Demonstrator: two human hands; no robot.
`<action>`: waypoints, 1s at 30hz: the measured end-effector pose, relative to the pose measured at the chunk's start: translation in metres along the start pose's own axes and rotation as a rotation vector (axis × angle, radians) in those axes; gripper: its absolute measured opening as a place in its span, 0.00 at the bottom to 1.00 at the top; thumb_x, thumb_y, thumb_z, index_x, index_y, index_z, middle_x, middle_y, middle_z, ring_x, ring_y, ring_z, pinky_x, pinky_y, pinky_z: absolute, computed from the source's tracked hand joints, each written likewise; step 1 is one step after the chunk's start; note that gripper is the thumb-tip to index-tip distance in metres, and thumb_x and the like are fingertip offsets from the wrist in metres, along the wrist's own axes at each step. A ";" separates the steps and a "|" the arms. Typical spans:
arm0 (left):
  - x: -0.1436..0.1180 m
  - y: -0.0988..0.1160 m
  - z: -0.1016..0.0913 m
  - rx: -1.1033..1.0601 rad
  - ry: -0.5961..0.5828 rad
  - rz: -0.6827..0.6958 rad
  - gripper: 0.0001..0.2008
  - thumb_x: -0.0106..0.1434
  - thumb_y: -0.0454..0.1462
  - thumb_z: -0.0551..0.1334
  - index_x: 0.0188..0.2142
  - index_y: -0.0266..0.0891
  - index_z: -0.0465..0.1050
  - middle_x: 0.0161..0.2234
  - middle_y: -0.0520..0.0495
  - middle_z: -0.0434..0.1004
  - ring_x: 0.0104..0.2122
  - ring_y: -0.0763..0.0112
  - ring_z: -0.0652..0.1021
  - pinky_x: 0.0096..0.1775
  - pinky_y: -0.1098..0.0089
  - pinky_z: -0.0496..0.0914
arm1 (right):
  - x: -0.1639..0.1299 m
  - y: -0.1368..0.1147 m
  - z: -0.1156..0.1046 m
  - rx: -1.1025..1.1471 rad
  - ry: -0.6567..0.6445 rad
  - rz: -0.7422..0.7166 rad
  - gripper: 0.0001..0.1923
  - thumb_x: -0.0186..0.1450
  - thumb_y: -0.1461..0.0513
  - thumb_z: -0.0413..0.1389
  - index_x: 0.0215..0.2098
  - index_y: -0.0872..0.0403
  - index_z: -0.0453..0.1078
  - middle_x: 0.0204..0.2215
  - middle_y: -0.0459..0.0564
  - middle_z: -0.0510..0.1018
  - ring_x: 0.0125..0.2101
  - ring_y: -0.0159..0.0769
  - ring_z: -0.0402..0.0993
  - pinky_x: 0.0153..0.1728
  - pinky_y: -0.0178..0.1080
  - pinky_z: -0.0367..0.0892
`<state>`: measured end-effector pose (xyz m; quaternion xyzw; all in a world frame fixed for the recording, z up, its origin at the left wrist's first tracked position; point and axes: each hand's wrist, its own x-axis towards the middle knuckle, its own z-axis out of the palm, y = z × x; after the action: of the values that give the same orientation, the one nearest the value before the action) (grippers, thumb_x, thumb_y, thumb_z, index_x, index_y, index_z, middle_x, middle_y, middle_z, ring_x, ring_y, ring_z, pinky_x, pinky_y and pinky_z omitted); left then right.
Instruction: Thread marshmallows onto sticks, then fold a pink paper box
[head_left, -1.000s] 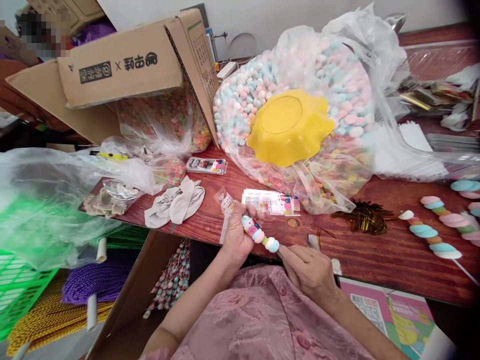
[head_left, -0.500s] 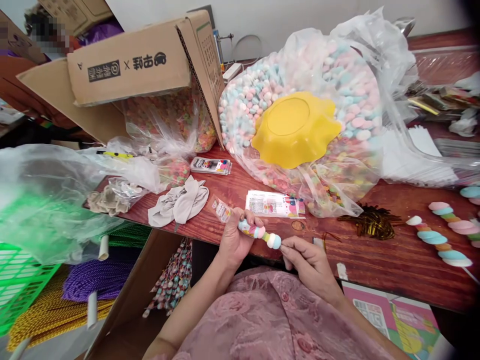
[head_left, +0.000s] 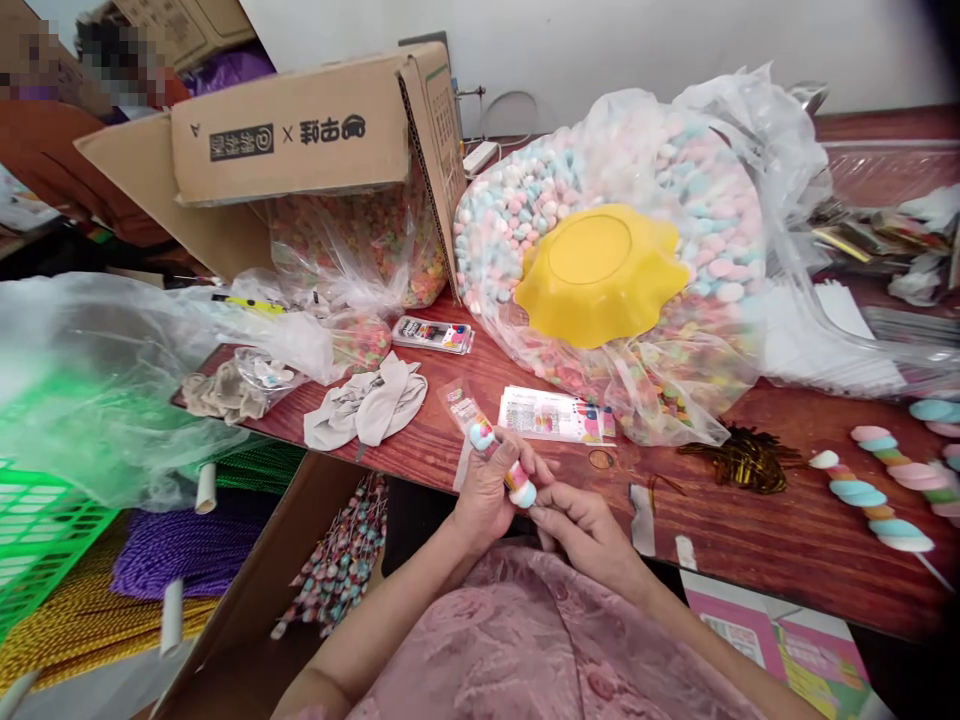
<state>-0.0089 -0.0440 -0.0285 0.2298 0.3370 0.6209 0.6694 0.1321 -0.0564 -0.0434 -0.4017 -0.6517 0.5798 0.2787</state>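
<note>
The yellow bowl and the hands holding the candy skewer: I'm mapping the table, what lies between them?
In the head view, between yellow bowl and candy skewer: bagged candy and a printed label card on the table.

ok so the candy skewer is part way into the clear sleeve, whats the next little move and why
Probably a further push from the right hand, sliding the pastel marshmallow candy skewer deeper into the narrow clear plastic sleeve. The left hand grips the sleeve around the upper candies, while the lowest white and pink pieces appear to sit outside its opening, by the right fingertips.
</note>
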 end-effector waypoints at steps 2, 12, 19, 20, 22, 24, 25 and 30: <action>-0.002 0.003 0.000 -0.021 -0.050 -0.032 0.21 0.55 0.50 0.70 0.27 0.39 0.63 0.23 0.54 0.70 0.33 0.65 0.79 0.44 0.60 0.73 | 0.001 -0.004 0.002 0.175 -0.009 0.078 0.18 0.67 0.52 0.50 0.24 0.54 0.65 0.15 0.42 0.66 0.17 0.27 0.58 0.22 0.32 0.56; 0.012 0.023 -0.012 -0.133 0.080 0.055 0.16 0.54 0.46 0.70 0.27 0.39 0.68 0.24 0.55 0.72 0.29 0.71 0.76 0.46 0.60 0.72 | -0.005 0.009 -0.001 -0.271 0.317 -0.293 0.11 0.66 0.60 0.50 0.35 0.54 0.74 0.25 0.49 0.77 0.23 0.32 0.71 0.27 0.34 0.65; 0.002 0.004 0.003 -0.085 0.007 0.000 0.18 0.58 0.42 0.68 0.22 0.38 0.62 0.20 0.57 0.64 0.22 0.76 0.70 0.43 0.62 0.73 | 0.004 -0.001 0.011 0.161 0.136 0.026 0.11 0.65 0.57 0.51 0.29 0.54 0.68 0.19 0.43 0.71 0.17 0.26 0.58 0.20 0.31 0.57; 0.002 0.004 0.002 -0.099 0.008 -0.001 0.18 0.58 0.42 0.68 0.22 0.38 0.62 0.21 0.57 0.64 0.23 0.76 0.71 0.43 0.62 0.72 | 0.005 -0.003 0.010 0.169 0.134 0.031 0.10 0.65 0.57 0.51 0.31 0.55 0.69 0.19 0.43 0.71 0.17 0.26 0.58 0.20 0.31 0.57; 0.006 0.008 -0.001 -0.152 0.042 0.004 0.19 0.57 0.42 0.69 0.22 0.38 0.61 0.21 0.57 0.64 0.23 0.77 0.70 0.42 0.64 0.72 | 0.005 -0.005 0.006 0.048 0.143 -0.023 0.10 0.65 0.58 0.52 0.36 0.55 0.71 0.24 0.45 0.74 0.22 0.29 0.64 0.26 0.33 0.61; 0.011 0.011 -0.005 -0.202 0.102 0.001 0.19 0.56 0.43 0.70 0.22 0.38 0.61 0.21 0.58 0.64 0.24 0.78 0.70 0.41 0.66 0.72 | 0.002 -0.005 0.000 -0.127 0.132 -0.091 0.10 0.66 0.59 0.51 0.36 0.55 0.72 0.26 0.47 0.76 0.27 0.31 0.68 0.31 0.34 0.63; 0.012 0.012 -0.006 -0.213 0.126 -0.004 0.19 0.55 0.44 0.70 0.22 0.38 0.62 0.22 0.58 0.65 0.24 0.78 0.70 0.41 0.66 0.72 | 0.000 -0.003 -0.003 -0.179 0.113 -0.104 0.11 0.67 0.59 0.50 0.34 0.55 0.72 0.25 0.47 0.75 0.27 0.31 0.68 0.31 0.34 0.62; 0.010 -0.001 0.001 -0.109 0.065 -0.012 0.18 0.58 0.43 0.68 0.23 0.38 0.62 0.21 0.57 0.65 0.23 0.77 0.70 0.40 0.66 0.72 | -0.005 0.007 -0.003 -0.196 0.086 -0.078 0.18 0.69 0.56 0.46 0.26 0.55 0.68 0.15 0.41 0.62 0.17 0.26 0.55 0.22 0.31 0.54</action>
<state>-0.0076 -0.0338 -0.0303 0.1710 0.3257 0.6415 0.6732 0.1383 -0.0587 -0.0488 -0.4258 -0.7081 0.4842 0.2879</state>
